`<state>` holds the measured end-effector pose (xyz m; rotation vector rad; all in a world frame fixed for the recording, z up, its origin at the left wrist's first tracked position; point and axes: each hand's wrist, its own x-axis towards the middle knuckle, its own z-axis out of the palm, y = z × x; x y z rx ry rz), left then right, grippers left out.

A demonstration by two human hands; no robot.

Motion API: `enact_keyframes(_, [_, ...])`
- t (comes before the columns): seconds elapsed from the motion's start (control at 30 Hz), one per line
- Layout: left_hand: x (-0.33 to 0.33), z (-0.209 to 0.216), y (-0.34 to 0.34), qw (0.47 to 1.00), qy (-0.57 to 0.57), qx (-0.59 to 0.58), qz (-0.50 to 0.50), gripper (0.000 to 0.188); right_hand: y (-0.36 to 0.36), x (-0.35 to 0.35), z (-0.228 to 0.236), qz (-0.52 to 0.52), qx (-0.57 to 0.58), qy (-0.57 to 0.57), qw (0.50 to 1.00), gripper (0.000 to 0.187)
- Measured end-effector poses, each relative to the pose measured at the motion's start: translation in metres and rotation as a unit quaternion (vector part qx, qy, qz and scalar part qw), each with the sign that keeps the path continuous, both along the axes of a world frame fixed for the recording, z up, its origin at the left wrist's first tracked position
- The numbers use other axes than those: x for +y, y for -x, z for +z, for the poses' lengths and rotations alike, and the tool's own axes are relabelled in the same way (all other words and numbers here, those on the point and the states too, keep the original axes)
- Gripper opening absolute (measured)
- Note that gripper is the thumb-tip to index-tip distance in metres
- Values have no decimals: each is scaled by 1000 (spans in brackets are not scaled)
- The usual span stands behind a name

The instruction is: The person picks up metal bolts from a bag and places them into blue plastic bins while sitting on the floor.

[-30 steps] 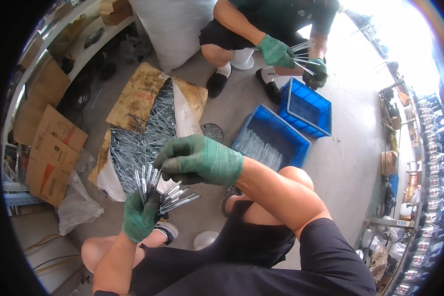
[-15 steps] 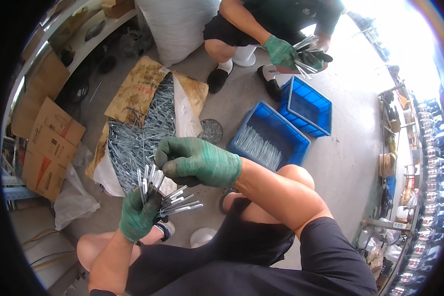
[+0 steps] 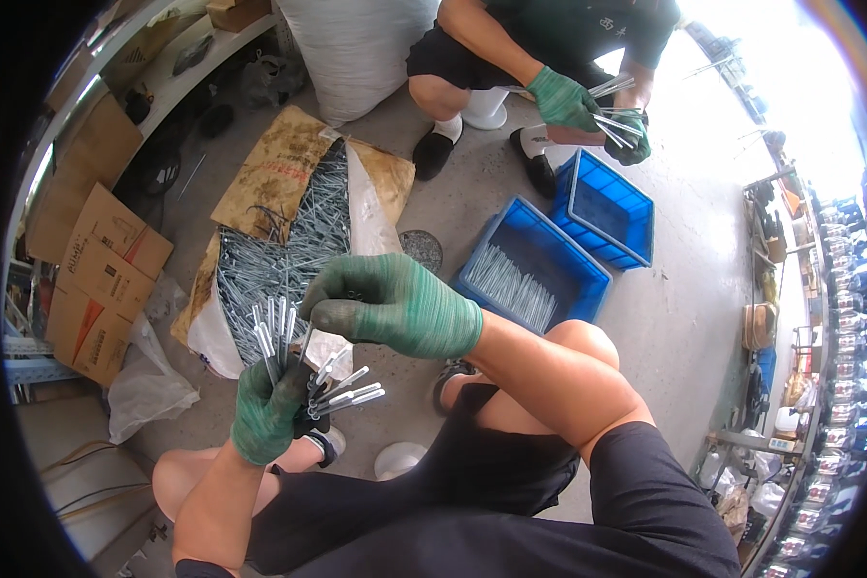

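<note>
My left hand (image 3: 265,416), in a green glove, is closed round a fanned bundle of thin silver metal rods (image 3: 349,393). Some of them point up and others stick out to the right. Just above the bundle my gloved right hand (image 3: 400,306) is pinched, with one thin metal rod (image 3: 306,343) at its fingertips; the rod's lower end runs into the bundle. Behind my hands a large heap of loose metal rods (image 3: 279,270) lies in a torn-open sack (image 3: 268,183) on the floor.
Right of the sack stands a blue crate (image 3: 580,301) with rods laid side by side, touching a second blue crate (image 3: 636,252). Across from me a co-worker in green gloves (image 3: 561,98) holds rods. Cardboard (image 3: 106,289) leans at the left; a shelf (image 3: 756,441) stands right.
My right hand's fingertips have come down to the bundle's upper ends, and a rod now shows at them. The co-worker's hands have moved apart, with rods in both.
</note>
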<state>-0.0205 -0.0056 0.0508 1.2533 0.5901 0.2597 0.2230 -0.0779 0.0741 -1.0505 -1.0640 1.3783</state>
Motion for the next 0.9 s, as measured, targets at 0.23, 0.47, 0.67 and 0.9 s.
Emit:
enact_keyframes(0.23, [2, -3, -7, 999, -14, -26, 31, 32, -1, 3, 1, 29, -146, -34, 988, 32])
enact_keyframes(0.47, [6, 3, -11, 994, 61, 47, 71, 24, -14, 4, 14, 8, -3, 207, 978, 23])
enact_keyframes(0.67, [5, -2, 1, 996, 76, 24, 32, 25, -8, 7, 12, -33, 38, 197, 979, 30])
enact_keyframes(0.9, [1, -7, -4, 1000, 15, -10, 17, 34, -10, 6, 15, -34, 8, 169, 985, 30])
